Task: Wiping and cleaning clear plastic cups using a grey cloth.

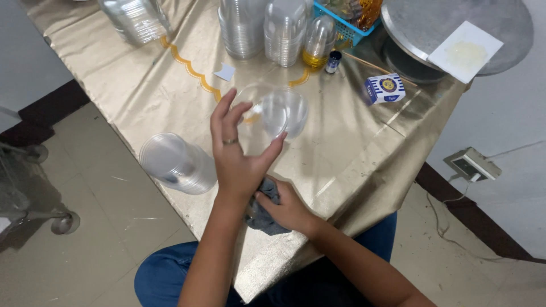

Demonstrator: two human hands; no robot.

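My left hand point(239, 156) is raised over the table and grips a clear plastic hinged container point(280, 111) between fingers and thumb; a ring shows on one finger. Just below it, near the table's front edge, my right hand point(290, 209) is closed on a crumpled grey cloth point(263, 219). To the left of my left hand, a stack of clear plastic cups point(177, 163) lies on its side at the edge of the gold tablecloth point(142, 85).
Stacks of clear containers point(244, 28) stand at the back, with a small bottle of yellow liquid point(318, 42) and a tiny dark bottle point(333, 61). A blue-and-white box point(385, 89), blue basket point(340, 28) and round metal tray point(432, 25) sit at the right.
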